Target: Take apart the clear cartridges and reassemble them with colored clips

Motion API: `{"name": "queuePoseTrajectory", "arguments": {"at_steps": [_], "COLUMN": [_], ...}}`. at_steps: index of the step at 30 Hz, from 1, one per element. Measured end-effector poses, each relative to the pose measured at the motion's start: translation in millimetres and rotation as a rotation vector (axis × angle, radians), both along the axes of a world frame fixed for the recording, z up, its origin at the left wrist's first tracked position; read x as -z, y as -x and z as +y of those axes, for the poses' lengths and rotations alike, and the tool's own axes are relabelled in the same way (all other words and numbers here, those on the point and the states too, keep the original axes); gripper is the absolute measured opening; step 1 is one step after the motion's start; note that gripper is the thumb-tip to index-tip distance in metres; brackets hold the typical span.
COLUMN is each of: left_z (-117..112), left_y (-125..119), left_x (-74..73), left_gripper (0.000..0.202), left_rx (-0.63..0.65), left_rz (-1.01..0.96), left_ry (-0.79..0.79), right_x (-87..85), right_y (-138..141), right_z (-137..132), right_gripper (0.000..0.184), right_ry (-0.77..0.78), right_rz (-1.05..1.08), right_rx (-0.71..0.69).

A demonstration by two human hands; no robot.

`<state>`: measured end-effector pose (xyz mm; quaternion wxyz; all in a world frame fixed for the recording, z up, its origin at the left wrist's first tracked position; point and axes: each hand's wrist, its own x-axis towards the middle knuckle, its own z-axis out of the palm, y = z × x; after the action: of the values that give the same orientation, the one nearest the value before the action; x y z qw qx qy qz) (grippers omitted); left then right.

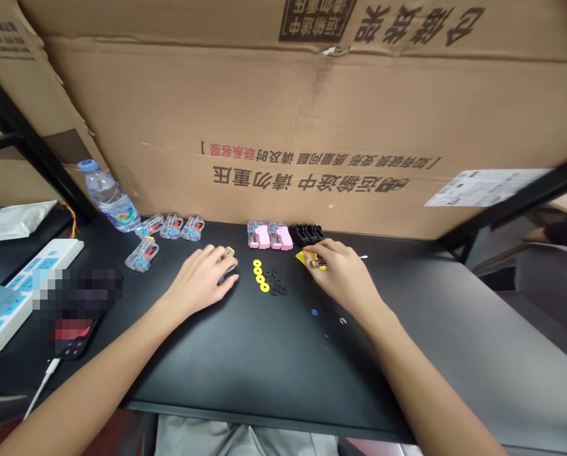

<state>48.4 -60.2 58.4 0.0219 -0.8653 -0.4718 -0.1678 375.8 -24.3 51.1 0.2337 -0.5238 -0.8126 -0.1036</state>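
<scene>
My left hand (205, 275) is curled around a small, partly hidden clear plastic piece (227, 272) with a bit of yellow at its top. My right hand (338, 269) is closed around a slim stick-like tool (317, 262); a pale tip shows beyond the knuckles. Under those fingertips is a yellow plastic part (300, 257), mostly covered. Between the hands lie a line of yellow rings (260, 278) and a cluster of black rings (274, 282). Behind them stand two clear-and-pink toy gun-shaped pieces (262, 237) and a row of black parts (307, 234).
Several clear toy pieces (171, 227) lie at the back left, by a water bottle (110, 196). A power strip (31, 288) and a blurred phone (81, 339) are at the left. Small blue disc (314, 312) lies in front. A cardboard wall (264, 107) closes off the back.
</scene>
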Motion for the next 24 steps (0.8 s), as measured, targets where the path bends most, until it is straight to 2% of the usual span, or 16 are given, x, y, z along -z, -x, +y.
{"name": "queuePoseTrajectory", "arguments": {"at_steps": [2, 4, 7, 10, 14, 18, 24], "left_z": [1, 4, 10, 15, 20, 21, 17], "left_y": [-1, 4, 19, 38, 57, 64, 66], "left_x": [3.5, 4.2, -0.9, -9.5, -17.1, -20.2, -26.6], "left_gripper": [0.016, 0.017, 0.018, 0.015, 0.015, 0.021, 0.02], "left_rx": [0.046, 0.019, -0.109, -0.237, -0.369, -0.448, -0.552], "left_rz": [0.015, 0.038, 0.08, 0.109, 0.167, 0.208, 0.203], "left_ry": [0.022, 0.038, 0.068, 0.126, 0.198, 0.246, 0.286], "right_x": [8.2, 14.7, 15.3, 7.4, 2.6, 11.0, 21.3], "right_y": [-1, -3, -4, 6, 36, 60, 66], "right_z": [2, 5, 4, -2, -17, -28, -26], "right_gripper": [0.024, 0.027, 0.03, 0.035, 0.035, 0.034, 0.036], "right_ry": [0.035, 0.05, 0.036, -0.001, 0.065, 0.169, 0.183], "right_rz": [-0.044, -0.074, -0.097, -0.086, 0.039, 0.057, -0.033], "right_rx": [-0.02, -0.016, 0.006, 0.005, -0.157, -0.329, -0.356]}}
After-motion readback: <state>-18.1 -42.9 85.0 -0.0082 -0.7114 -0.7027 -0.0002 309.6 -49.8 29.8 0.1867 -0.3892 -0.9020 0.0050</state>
